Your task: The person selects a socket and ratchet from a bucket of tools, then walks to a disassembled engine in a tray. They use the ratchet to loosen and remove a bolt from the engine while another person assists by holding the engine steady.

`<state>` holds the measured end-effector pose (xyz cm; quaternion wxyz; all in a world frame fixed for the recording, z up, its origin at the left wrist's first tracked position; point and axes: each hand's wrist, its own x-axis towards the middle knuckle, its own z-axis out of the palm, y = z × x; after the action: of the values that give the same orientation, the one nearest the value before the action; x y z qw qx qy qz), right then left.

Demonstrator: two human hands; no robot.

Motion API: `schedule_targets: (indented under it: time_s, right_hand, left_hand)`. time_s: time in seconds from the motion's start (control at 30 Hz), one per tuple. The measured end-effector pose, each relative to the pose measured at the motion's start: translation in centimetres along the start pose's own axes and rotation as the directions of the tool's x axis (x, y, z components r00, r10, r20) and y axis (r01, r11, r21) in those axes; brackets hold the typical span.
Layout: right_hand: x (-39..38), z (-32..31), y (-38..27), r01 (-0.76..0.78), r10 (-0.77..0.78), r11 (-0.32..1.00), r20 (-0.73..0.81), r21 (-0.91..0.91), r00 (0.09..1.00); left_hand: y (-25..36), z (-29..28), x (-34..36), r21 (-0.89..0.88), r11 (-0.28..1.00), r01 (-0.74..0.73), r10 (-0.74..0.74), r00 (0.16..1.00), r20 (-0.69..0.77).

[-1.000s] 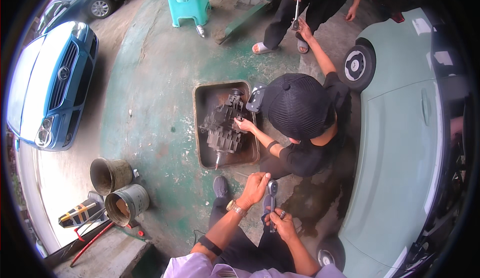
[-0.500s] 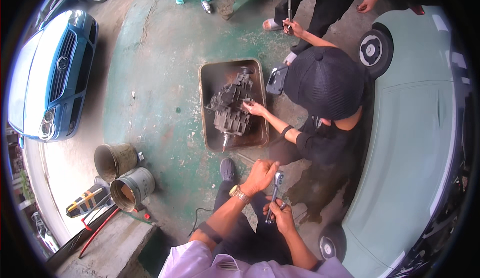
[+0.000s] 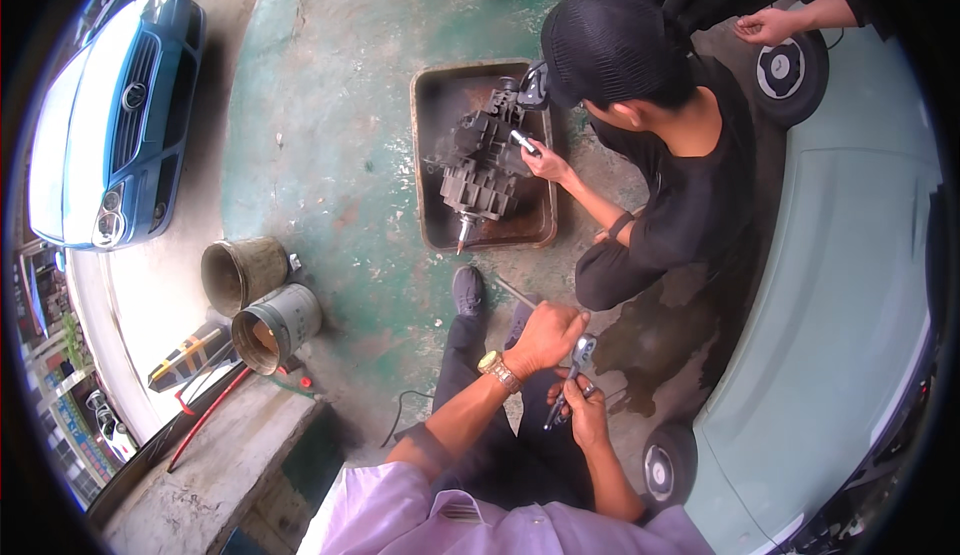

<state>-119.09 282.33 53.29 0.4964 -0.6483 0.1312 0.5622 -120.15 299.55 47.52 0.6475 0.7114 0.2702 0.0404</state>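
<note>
Right hand (image 3: 583,407) grips the ratchet wrench (image 3: 581,355) by its handle — long axis slants through the grip, head forward of it, just beside left hand (image 3: 547,335). Left fingers curled; contents — cannot tell.

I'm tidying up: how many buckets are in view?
2: a brown bucket at left and a grey bucket just below it in the picture. Others could be hidden.

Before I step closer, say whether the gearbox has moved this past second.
No: against the tray, the gearbox hasn't shifted; its shaft still ends at the near rim.
</note>
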Motion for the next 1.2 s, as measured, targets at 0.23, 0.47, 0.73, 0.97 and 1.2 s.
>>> schedule_targets:
  time_s: [0.23,0.47,0.73,0.97,1.2]
  right_hand:
    - [-0.9,-0.9,-0.1,0.022,-0.022,1.000,0.013,0.009,1.000]
    - [-1.5,-1.6,0.0,0.042,-0.042,0.999,0.009,0.016,0.999]
    - [-0.6,-1.6,-0.4,0.032,-0.034,0.998,0.034,0.052,0.999]
    - [2.4,0.2,-1.4,0.079,-0.076,0.992,-0.035,0.097,0.996]
    - [10.5,5.4,-1.5,0.200,-0.154,0.963,-0.238,0.181,0.959]
  left_hand:
    - [1.0,0.9,-0.9,0.073,0.997,-0.009,0.009,1.000,0.005]
    - [1.7,1.5,-1.2,0.072,0.997,0.021,-0.023,0.999,0.037]
    - [1.4,1.3,-0.3,0.132,0.990,0.044,-0.050,0.998,0.040]
    - [-0.9,0.8,3.6,0.095,0.987,0.128,-0.137,0.985,0.106]
    - [-6.0,-2.5,11.3,0.045,0.999,0.005,-0.017,0.964,0.266]
